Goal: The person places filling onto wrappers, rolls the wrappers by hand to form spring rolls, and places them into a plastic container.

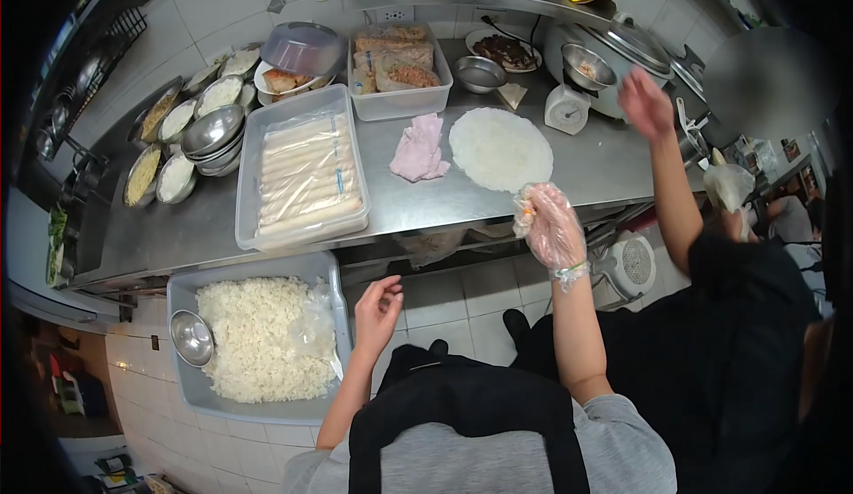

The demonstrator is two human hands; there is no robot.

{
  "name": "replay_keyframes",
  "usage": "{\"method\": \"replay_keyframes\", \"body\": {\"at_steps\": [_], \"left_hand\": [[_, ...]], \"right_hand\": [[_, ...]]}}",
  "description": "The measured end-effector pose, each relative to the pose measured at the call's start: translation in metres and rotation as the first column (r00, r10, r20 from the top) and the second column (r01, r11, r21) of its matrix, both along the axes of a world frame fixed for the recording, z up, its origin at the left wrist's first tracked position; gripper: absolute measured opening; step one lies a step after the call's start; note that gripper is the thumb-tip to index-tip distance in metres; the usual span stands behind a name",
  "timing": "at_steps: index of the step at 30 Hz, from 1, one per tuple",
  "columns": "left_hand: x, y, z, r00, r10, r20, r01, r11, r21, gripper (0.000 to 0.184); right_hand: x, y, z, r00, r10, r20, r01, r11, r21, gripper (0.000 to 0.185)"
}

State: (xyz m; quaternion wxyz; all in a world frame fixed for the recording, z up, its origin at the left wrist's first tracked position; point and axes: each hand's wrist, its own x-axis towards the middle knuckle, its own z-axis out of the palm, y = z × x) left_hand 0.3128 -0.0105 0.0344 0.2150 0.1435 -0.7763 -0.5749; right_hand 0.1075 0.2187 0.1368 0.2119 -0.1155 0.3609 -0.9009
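Note:
My left hand (pixel 378 312) is bare and hangs in front of the counter, beside the tub of rice. Its fingers are loosely bent, with nothing in them. A clear plastic glove covers my right hand (pixel 553 229), which is at the counter's front edge, just below a round white wrapper sheet (pixel 500 148). The gloved fingers are curled in, and small orange bits show at them; what they hold is too small to name. Left of the sheet lies a crumpled pink cloth (pixel 419 148). White rice (pixel 262 338) fills the grey tub (pixel 334 272), where a metal bowl (pixel 192 338) rests.
A plastic box of wrapped pale rolls (pixel 306 170) stands on the steel counter (pixel 391 205). Behind are a box of bagged filling (pixel 402 72), a scale (pixel 566 110) and metal bowls (pixel 213 130). At right, a co-worker's hand (pixel 646 103) reaches near the scale's bowl (pixel 588 66).

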Motion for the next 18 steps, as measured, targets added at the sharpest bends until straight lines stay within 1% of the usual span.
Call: {"method": "replay_keyframes", "body": {"at_steps": [2, 3, 5, 6, 9, 10, 11, 13, 14, 15, 17, 18], "left_hand": [[-0.02, 0.004, 0.008, 0.995, -0.101, 0.011, 0.101, 0.995, -0.023, 0.029], [-0.028, 0.005, 0.007, 0.995, -0.099, 0.011, 0.1, 0.995, -0.026, 0.029], [-0.051, 0.005, 0.007, 0.984, -0.175, 0.044, 0.177, 0.983, -0.055, 0.028], [-0.063, 0.004, 0.005, 0.98, -0.192, 0.051, 0.196, 0.979, -0.065, 0.028], [-0.106, 0.0, -0.004, 0.973, -0.226, 0.046, 0.229, 0.97, -0.08, 0.027], [-0.123, -0.002, -0.005, 0.968, -0.244, 0.066, 0.247, 0.968, -0.043, 0.027], [-0.14, -0.003, -0.005, 0.959, -0.276, 0.064, 0.279, 0.959, -0.045, 0.027], [-0.179, -0.003, -0.001, 0.953, -0.301, 0.031, 0.303, 0.948, -0.103, 0.027], [-0.196, -0.002, 0.004, 0.942, -0.326, 0.077, 0.333, 0.936, -0.117, 0.026], [-0.213, 0.0, 0.008, 0.938, -0.338, 0.074, 0.344, 0.933, -0.107, 0.026], [-0.244, 0.001, 0.016, 0.899, -0.431, 0.081, 0.435, 0.855, -0.283, 0.029], [-0.256, 0.003, 0.024, 0.868, -0.475, 0.146, 0.497, 0.837, -0.228, 0.032]], "right_hand": [[-0.014, 0.014, -0.001, 0.997, -0.075, -0.003, 0.075, 0.997, 0.035, 0.004], [-0.02, 0.021, -0.005, 0.997, -0.074, -0.003, 0.074, 0.997, 0.032, 0.004], [-0.035, 0.038, -0.013, 0.987, -0.156, 0.043, 0.157, 0.988, -0.003, 0.005], [-0.043, 0.048, -0.018, 0.989, -0.144, 0.038, 0.145, 0.989, -0.033, 0.005], [-0.058, 0.075, -0.03, 0.978, -0.194, 0.072, 0.197, 0.98, -0.038, 0.005], [-0.061, 0.08, -0.032, 0.972, -0.226, 0.065, 0.229, 0.973, -0.033, 0.005], [-0.065, 0.087, -0.035, 0.964, -0.259, 0.063, 0.261, 0.965, -0.034, 0.005], [-0.077, 0.103, -0.042, 0.927, -0.369, 0.07, 0.37, 0.929, -0.008, 0.005], [-0.083, 0.11, -0.043, 0.908, -0.413, 0.069, 0.411, 0.911, 0.036, 0.004], [-0.087, 0.118, -0.043, 0.903, -0.424, 0.065, 0.422, 0.906, 0.046, 0.004], [-0.095, 0.121, -0.037, 0.873, -0.484, 0.066, 0.477, 0.874, 0.097, 0.005], [-0.102, 0.124, -0.037, 0.888, -0.46, 0.018, 0.455, 0.884, 0.11, 0.004]]}}
